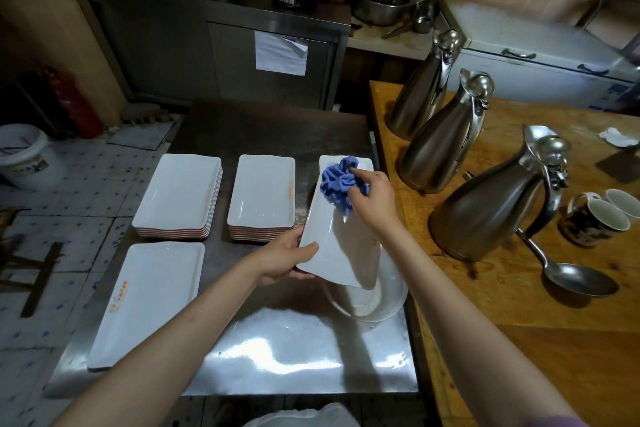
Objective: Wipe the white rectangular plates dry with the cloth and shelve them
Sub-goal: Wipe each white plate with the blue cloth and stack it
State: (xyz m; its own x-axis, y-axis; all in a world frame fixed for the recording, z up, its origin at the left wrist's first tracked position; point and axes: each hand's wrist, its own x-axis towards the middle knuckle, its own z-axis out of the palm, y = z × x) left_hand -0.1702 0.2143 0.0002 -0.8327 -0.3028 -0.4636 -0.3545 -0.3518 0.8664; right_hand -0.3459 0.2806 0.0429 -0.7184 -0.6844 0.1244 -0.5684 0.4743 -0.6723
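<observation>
— Why tilt that white rectangular plate (341,236) over the table (270,350)?
— My left hand (289,258) grips its near-left corner, steadying it, while my right hand (372,192) clutches the crumpled blue cloth (337,184), rubbing its far end.

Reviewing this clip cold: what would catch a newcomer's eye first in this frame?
First, the blue cloth that the right hand presses on a white plate, which the left hand holds tilted over the steel table. Next, two stacks of plates behind and a single plate at near left. On the wooden counter at right stand three steel jugs.
</observation>
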